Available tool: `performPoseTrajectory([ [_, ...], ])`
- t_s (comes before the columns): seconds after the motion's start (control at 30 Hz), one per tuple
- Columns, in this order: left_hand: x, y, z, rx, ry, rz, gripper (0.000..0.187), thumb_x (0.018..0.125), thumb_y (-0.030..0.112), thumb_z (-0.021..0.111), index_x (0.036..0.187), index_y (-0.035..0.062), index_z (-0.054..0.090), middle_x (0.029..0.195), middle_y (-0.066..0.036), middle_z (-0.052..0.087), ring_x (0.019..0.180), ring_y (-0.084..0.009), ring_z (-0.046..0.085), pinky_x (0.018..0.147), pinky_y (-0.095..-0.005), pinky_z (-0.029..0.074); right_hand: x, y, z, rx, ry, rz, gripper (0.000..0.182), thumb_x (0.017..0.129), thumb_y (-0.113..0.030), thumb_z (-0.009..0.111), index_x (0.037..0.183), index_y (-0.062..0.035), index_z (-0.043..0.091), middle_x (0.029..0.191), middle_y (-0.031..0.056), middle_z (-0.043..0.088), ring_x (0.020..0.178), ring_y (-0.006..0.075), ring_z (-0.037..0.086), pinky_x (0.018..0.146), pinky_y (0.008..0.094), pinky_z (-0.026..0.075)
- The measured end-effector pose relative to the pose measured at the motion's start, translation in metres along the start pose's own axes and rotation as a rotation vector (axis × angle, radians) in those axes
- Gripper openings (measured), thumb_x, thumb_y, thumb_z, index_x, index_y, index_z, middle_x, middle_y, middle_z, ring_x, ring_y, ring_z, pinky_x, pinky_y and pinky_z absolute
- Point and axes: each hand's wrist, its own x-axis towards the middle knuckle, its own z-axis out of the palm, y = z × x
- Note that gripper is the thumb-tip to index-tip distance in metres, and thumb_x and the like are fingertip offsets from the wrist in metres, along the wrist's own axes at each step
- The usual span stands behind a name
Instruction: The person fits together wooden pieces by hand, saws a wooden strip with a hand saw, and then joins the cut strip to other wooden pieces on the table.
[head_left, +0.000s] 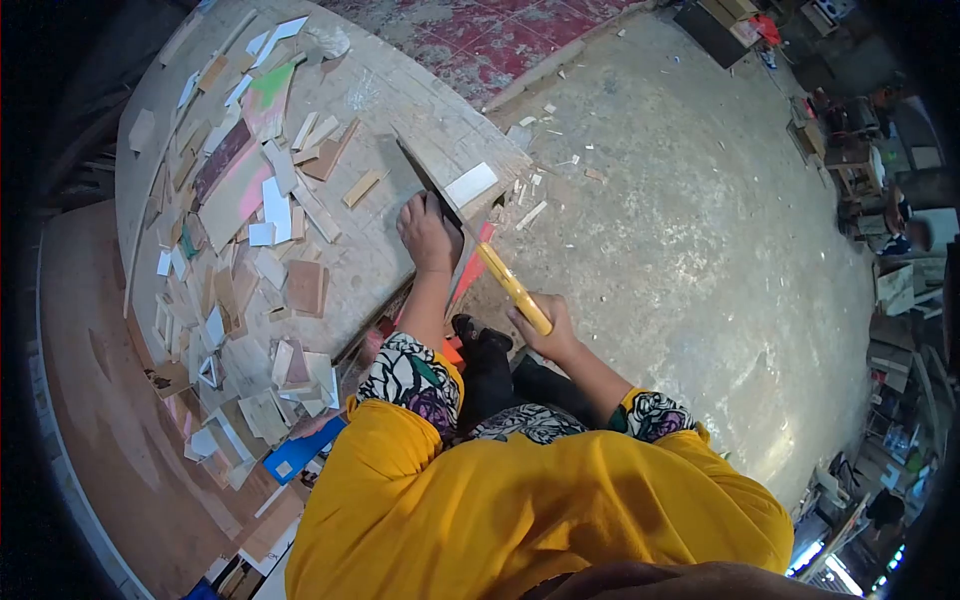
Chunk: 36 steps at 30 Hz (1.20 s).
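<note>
Saw (515, 288) gripped beside the surface's (375, 240) edge

Nearest the camera, a yellow garment (540, 500) is worn over patterned sleeves, and dark shoes (480, 330) are seen below. The yellow handle of what appears to be a saw is held in the right hand (545, 325), which is closed around it over the floor. The narrow dark blade is seen nearly edge-on, angled away across the surface's edge.

The left hand (426, 232) is set at that edge, just beside the blade, with its fingers bent; whether anything is gripped under them cannot be told. A pink strip (474, 268) is seen below the edge, between the hands.

Just past the blade, on its other side, a white block (471, 185) is laid near the surface's corner. Well to the left, the surface is strewn with wood offcuts (306, 287), some white, some bare and one dark red, piled loosely and overlapping. A blue piece (305, 450) is seen at the pile's near end.

Beyond the corner, small scraps (532, 215) are scattered on the grey floor (660, 200). Farther off, red tiles (500, 45) are seen, and clutter (850, 130) is spread along the right side.
</note>
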Motion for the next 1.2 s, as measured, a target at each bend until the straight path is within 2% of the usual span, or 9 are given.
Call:
performPoseTrajectory([
  [0.43,0.006,-0.010,0.005,-0.083,0.100,-0.018,0.031,0.074,0.009,0.051,0.103,0.0010,0.055,0.106,-0.014,0.051,0.102,-0.0326,0.046,0.091,-0.0409,0.037,-0.008,-0.004,-0.001,0.082,0.013,0.037,0.018,0.076,-0.007,0.062,0.063,-0.0016,0.050,0.053,0.0130,0.047,0.044,0.0257,0.047,0.045,0.0334,0.037],
  [0.5,0.007,-0.013,0.007,-0.080,0.091,-0.011,0.031,0.073,0.008,0.052,0.103,0.0010,0.055,0.105,-0.014,0.051,0.102,-0.0328,0.046,0.091,-0.0406,0.037,-0.019,-0.014,-0.012,-0.023,-0.019,0.026,0.011,0.077,-0.012,0.061,0.077,-0.0022,0.057,0.066,0.0173,0.056,0.056,0.0321,0.057,0.052,0.0364,0.045],
  [0.73,0.010,-0.005,-0.004,-0.067,0.013,-0.037,0.036,0.070,0.006,0.055,0.105,0.0018,0.056,0.105,-0.015,0.051,0.102,-0.0331,0.046,0.090,-0.0424,0.037,0.043,-0.005,0.015,0.039,-0.028,0.118,0.015,0.076,-0.016,0.063,0.074,-0.0022,0.058,0.061,0.0175,0.055,0.053,0.0325,0.056,0.050,0.0371,0.044],
  [0.83,0.006,-0.004,0.001,-0.056,0.013,-0.074,0.035,0.070,0.007,0.055,0.105,0.0018,0.056,0.106,-0.014,0.051,0.103,-0.0326,0.046,0.091,-0.0424,0.036,0.025,-0.001,0.009,0.000,0.010,0.142,0.014,0.076,-0.015,0.062,0.073,-0.0023,0.058,0.060,0.0178,0.054,0.051,0.0327,0.055,0.050,0.0378,0.043],
  [0.9,0.008,-0.019,0.014,-0.030,0.067,-0.056,0.032,0.074,0.009,0.053,0.105,0.0021,0.057,0.107,-0.012,0.051,0.104,-0.0306,0.047,0.091,-0.0413,0.037,-0.011,-0.002,-0.001,-0.027,0.025,0.042,0.021,0.079,-0.011,0.062,0.063,-0.0021,0.051,0.048,0.0103,0.045,0.041,0.0176,0.043,0.043,0.0318,0.036],
  [1.0,0.009,-0.011,0.006,-0.063,0.099,-0.028,0.023,0.080,0.009,0.049,0.099,0.0005,0.058,0.106,-0.014,0.054,0.100,-0.0324,0.049,0.088,-0.0383,0.039,-0.022,-0.012,-0.009,0.081,0.034,0.044,0.022,0.078,-0.011,0.062,0.062,-0.0026,0.051,0.049,0.0105,0.045,0.041,0.0174,0.044,0.043,0.0321,0.036],
  [1.03,0.012,-0.004,-0.001,-0.148,0.068,-0.152,0.023,0.080,0.010,0.048,0.099,0.0005,0.059,0.110,-0.013,0.054,0.102,-0.0314,0.049,0.088,-0.0373,0.039,-0.020,-0.010,-0.006,0.080,0.037,0.043,0.022,0.078,-0.011,0.062,0.062,-0.0026,0.051,0.049,0.0105,0.045,0.041,0.0174,0.044,0.043,0.0321,0.036],
  [1.1,0.011,-0.014,0.008,-0.088,0.065,-0.106,0.027,0.078,0.011,0.049,0.102,0.0022,0.058,0.109,-0.013,0.053,0.103,-0.0305,0.048,0.089,-0.0386,0.038,-0.016,-0.005,-0.005,-0.018,-0.016,0.092,0.014,0.076,-0.013,0.062,0.069,-0.0027,0.055,0.058,0.0168,0.052,0.050,0.0330,0.053,0.048,0.0376,0.041],
  [1.2,0.009,-0.016,0.017,-0.020,0.107,-0.046,0.032,0.075,0.011,0.051,0.106,0.0046,0.058,0.107,-0.011,0.052,0.103,-0.0298,0.047,0.090,-0.0399,0.037,-0.012,-0.003,-0.016,-0.040,-0.038,0.138,0.014,0.076,-0.012,0.061,0.069,-0.0024,0.054,0.056,0.0162,0.050,0.049,0.0302,0.053,0.047,0.0364,0.040],
])
